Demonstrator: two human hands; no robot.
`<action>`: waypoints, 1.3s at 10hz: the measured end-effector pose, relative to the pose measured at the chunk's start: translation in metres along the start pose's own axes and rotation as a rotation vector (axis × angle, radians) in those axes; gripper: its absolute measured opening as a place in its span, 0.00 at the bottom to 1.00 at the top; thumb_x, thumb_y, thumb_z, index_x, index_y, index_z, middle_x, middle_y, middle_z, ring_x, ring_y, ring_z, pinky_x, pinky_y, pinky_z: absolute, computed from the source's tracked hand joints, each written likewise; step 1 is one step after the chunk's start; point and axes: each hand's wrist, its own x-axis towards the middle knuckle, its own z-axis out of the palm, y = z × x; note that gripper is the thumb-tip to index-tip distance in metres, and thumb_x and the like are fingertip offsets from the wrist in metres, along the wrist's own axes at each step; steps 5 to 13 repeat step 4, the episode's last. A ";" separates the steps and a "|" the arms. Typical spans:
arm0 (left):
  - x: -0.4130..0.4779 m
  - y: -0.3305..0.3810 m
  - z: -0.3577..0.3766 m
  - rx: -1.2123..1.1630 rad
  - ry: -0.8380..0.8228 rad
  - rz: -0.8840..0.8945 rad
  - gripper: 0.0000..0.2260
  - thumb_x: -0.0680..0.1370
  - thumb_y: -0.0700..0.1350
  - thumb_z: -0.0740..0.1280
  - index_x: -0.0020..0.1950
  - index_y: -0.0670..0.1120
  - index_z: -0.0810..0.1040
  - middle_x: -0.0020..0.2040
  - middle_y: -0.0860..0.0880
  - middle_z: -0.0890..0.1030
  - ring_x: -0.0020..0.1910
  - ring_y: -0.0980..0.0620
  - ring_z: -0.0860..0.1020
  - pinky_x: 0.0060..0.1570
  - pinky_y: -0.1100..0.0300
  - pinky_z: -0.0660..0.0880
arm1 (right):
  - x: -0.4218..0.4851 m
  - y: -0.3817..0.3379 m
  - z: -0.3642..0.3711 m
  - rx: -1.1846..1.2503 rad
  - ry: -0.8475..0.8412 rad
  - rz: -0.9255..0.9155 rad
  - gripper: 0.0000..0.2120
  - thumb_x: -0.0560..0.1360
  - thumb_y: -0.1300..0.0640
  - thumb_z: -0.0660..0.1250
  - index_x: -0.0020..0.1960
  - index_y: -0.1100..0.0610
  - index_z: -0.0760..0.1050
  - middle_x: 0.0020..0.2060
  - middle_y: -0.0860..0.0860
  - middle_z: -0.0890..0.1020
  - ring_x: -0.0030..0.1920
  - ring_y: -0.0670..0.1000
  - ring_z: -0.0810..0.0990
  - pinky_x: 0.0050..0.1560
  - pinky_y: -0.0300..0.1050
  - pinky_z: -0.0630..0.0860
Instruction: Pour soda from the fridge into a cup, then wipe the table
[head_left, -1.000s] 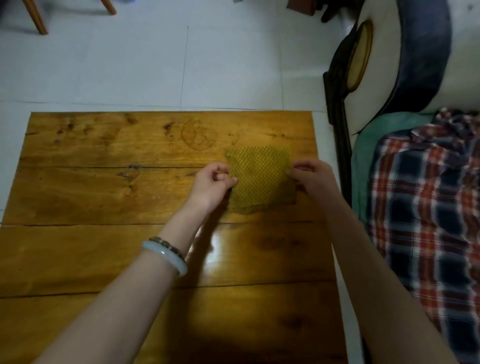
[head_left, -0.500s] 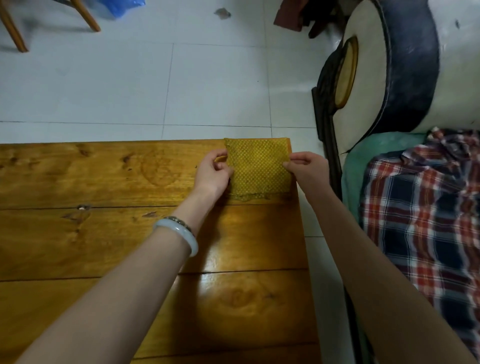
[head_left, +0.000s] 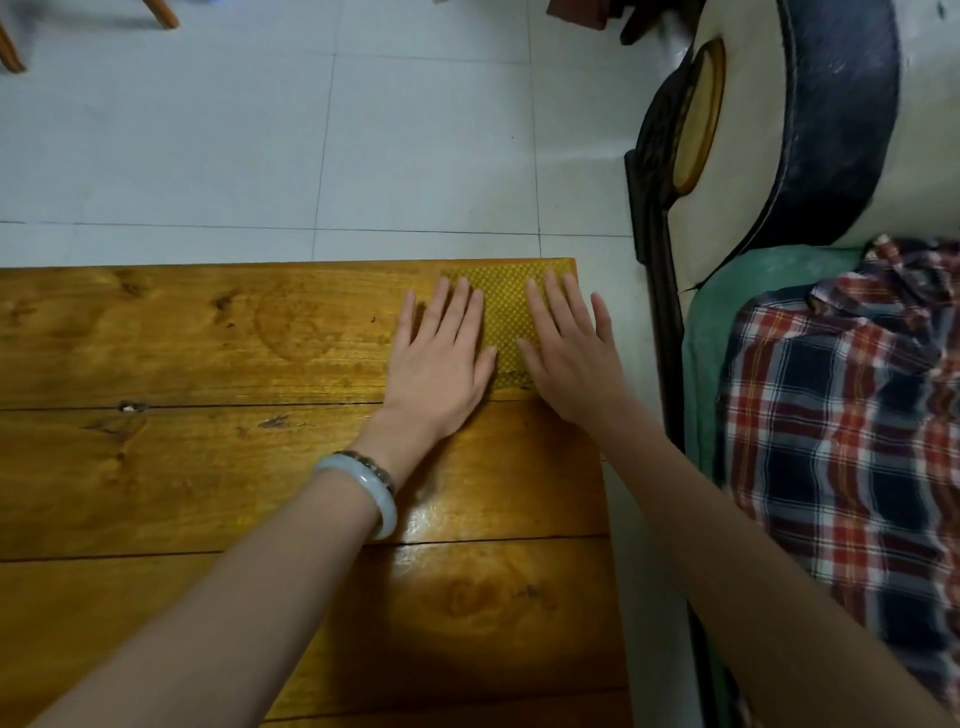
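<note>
Pressing flat with fingers spread and grasping nothing, the left hand (head_left: 441, 358) and right hand (head_left: 569, 358) pin the yellow cloth (head_left: 506, 317) at the counter's (head_left: 208, 467) far right corner, probably smoothing it for wiping.

I see a mustard-yellow cloth with a fine checked weave (head_left: 506, 306) lying on the glossy amber-brown plank table with dark knots and grain (head_left: 208, 467). My left wrist wears a pale grey-white stone bangle (head_left: 363, 480) beside a darker beaded one. Beyond the table are pale grey floor tiles (head_left: 260, 145). At right lies a red, navy and white plaid fabric (head_left: 841, 441) over a teal-green cushion (head_left: 753, 280).
</note>
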 end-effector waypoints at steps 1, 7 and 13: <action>-0.003 -0.004 0.005 0.020 -0.131 -0.031 0.29 0.80 0.61 0.40 0.78 0.47 0.44 0.78 0.47 0.46 0.77 0.48 0.41 0.72 0.44 0.36 | -0.004 0.001 0.006 -0.019 -0.078 0.036 0.31 0.78 0.42 0.40 0.76 0.58 0.53 0.75 0.56 0.57 0.76 0.55 0.52 0.73 0.58 0.43; -0.044 0.002 -0.049 0.035 -0.074 -0.025 0.29 0.81 0.56 0.51 0.77 0.42 0.49 0.78 0.44 0.51 0.77 0.46 0.48 0.74 0.48 0.43 | -0.021 -0.045 -0.064 0.027 -0.205 -0.089 0.28 0.79 0.49 0.56 0.76 0.57 0.54 0.75 0.59 0.55 0.76 0.58 0.50 0.73 0.57 0.48; -0.044 0.002 -0.049 0.035 -0.074 -0.025 0.29 0.81 0.56 0.51 0.77 0.42 0.49 0.78 0.44 0.51 0.77 0.46 0.48 0.74 0.48 0.43 | -0.021 -0.045 -0.064 0.027 -0.205 -0.089 0.28 0.79 0.49 0.56 0.76 0.57 0.54 0.75 0.59 0.55 0.76 0.58 0.50 0.73 0.57 0.48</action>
